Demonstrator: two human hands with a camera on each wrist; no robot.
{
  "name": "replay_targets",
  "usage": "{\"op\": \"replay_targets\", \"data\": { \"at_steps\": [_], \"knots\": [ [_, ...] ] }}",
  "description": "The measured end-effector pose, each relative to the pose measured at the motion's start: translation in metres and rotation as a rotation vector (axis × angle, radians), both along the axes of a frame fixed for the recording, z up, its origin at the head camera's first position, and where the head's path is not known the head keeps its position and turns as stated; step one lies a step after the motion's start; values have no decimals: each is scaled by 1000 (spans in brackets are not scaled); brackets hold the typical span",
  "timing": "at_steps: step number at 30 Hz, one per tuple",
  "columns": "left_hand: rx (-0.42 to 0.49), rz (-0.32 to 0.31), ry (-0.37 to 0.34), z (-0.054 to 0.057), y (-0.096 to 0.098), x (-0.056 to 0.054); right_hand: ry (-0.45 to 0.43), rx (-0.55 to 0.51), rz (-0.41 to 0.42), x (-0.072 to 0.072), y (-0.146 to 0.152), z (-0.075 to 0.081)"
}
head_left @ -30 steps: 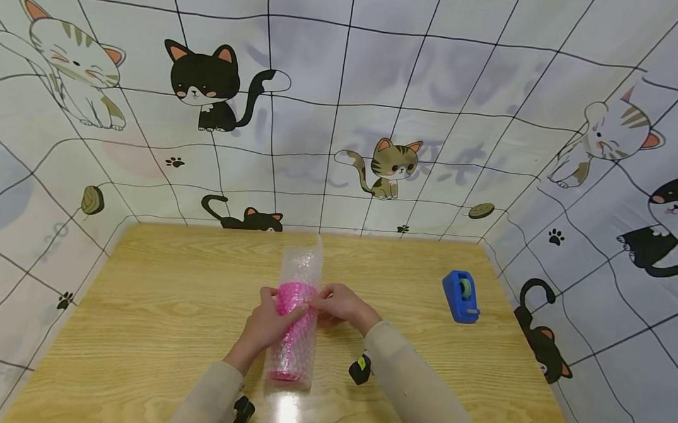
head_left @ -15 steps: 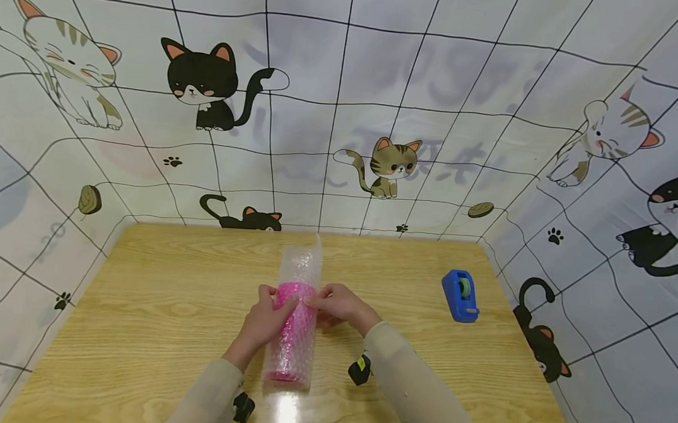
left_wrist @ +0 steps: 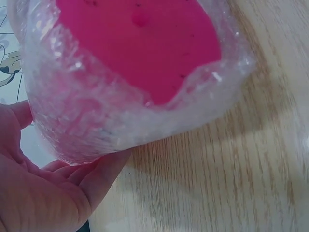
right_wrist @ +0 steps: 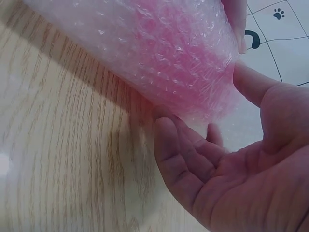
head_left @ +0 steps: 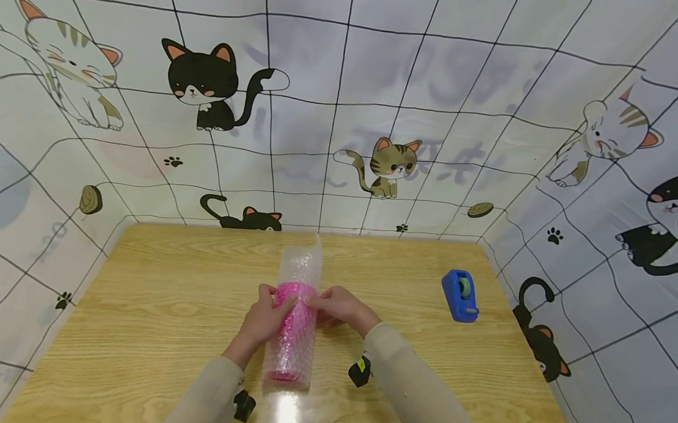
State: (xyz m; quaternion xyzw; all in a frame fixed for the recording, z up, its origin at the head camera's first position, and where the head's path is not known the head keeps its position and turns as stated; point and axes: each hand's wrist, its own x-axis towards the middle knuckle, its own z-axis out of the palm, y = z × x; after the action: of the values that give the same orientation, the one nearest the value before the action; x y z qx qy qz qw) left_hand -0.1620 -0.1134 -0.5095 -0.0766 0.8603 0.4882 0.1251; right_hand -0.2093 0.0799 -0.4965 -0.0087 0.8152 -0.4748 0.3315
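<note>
A pink cylinder (left_wrist: 145, 43) lies on the table, rolled in clear bubble wrap (head_left: 301, 263) that reaches past its far end. Its flat, round pink end faces the left wrist view, with the wrap's loose edge around it. My left hand (head_left: 261, 325) holds the roll from the left, thumb on top and fingers tucked low along its side. From the right, my right hand (head_left: 343, 307) grips the upper part, its thumb pressing on the wrap close to the left thumb. In the right wrist view, the right fingers (right_wrist: 166, 140) curve under the roll's side.
A blue tape dispenser (head_left: 460, 297) with a roll of tape stands on the right of the wooden table (head_left: 170, 305). Behind and beside the table hangs a white cloth (head_left: 308, 128) printed with cats and grid lines. Small black devices (head_left: 359, 371) hang at both wrists.
Since a second ago, the left thumb has drawn back slightly to the left along the top of the wrap. The right hand and the roll have hardly moved.
</note>
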Motion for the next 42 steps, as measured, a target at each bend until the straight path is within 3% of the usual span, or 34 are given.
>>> {"op": "replay_targets", "data": {
  "at_steps": [12, 28, 42],
  "knots": [
    [58, 34, -16, -1, 1, 2, -31, -13, 24, 0, 1, 3],
    [130, 30, 12, -3, 1, 2, -24, -37, 34, -2, 2, 6],
    [229, 14, 20, 9, -2, -2, 59, -47, 52, -9, 8, 21]
  ]
}}
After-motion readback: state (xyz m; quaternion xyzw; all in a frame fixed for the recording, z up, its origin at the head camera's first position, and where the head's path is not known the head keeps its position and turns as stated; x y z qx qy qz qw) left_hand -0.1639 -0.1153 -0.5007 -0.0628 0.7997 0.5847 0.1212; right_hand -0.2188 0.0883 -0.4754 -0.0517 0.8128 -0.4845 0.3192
